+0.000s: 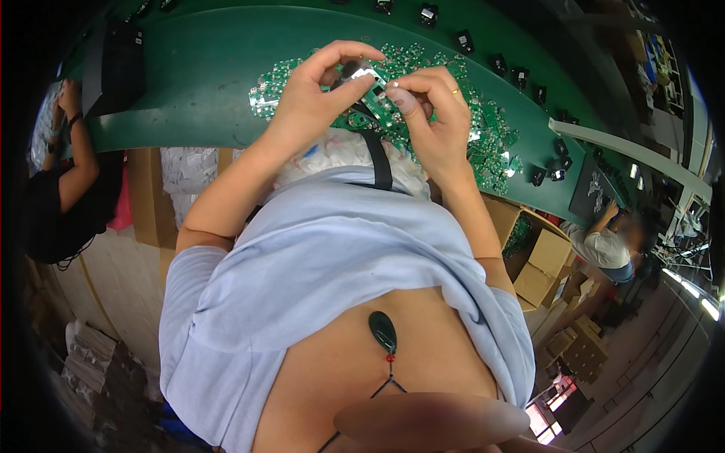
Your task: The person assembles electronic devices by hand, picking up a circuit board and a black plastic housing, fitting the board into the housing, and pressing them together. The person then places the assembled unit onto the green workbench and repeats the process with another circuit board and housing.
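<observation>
hands (pixel 310 97) (pixel 440 117) pinch a rectangular green circuit board (pixel 381 108) between them, before a loose heap of small green circuit boards (pixel 489 134) on the dark-green bench (pixel 196 83); an uneven grip could drop it among them.

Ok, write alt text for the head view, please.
The wearer's left hand and right hand hold a green circuit board at a green table, where many similar boards lie heaped. Small black parts lie beyond; one person shows at far left, another at far right.
</observation>
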A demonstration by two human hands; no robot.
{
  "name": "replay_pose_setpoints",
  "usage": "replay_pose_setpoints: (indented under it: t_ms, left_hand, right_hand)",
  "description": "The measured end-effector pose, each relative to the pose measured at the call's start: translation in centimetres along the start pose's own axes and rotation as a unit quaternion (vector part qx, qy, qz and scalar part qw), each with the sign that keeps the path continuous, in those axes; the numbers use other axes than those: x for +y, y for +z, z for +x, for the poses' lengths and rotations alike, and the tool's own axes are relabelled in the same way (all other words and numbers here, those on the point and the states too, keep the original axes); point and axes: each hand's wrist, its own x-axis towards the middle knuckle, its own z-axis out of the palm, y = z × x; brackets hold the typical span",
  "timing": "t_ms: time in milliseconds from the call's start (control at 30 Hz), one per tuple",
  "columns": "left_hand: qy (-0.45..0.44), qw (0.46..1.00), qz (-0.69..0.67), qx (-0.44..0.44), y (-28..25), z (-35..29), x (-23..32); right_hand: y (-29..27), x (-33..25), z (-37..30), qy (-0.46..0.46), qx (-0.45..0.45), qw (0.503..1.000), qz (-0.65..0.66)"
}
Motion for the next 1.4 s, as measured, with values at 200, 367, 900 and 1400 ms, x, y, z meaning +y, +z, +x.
replay_pose_setpoints:
  t_ms: [200, 367, 900, 1400]
  left_hand:
    - [0.183, 0.969, 0.169, 0.004, -0.6, -0.1, -0.1]
    - [0.224, 0.953, 0.204, 0.002, 0.0, -0.4, 1.0]
    - [0.013, 0.987, 0.096, -0.127, -1.3, 0.6, 2.0]
    - [-0.091, 0.991, -0.046, -0.086, -0.8, -0.7, 2.3]
  right_hand:
    - [-0.8, -1.3, 1.9, -0.121, -0.062, 0.978, -0.158]
    - [-1.2, -2.0, 2.8, -0.154, -0.074, 0.96, -0.222]
    - [-1.1, -1.7, 1.6, -0.107, -0.028, 0.993, -0.039]
    - [0.0, 0.7, 1.4, -0.183, 0.036, 0.981, -0.056]
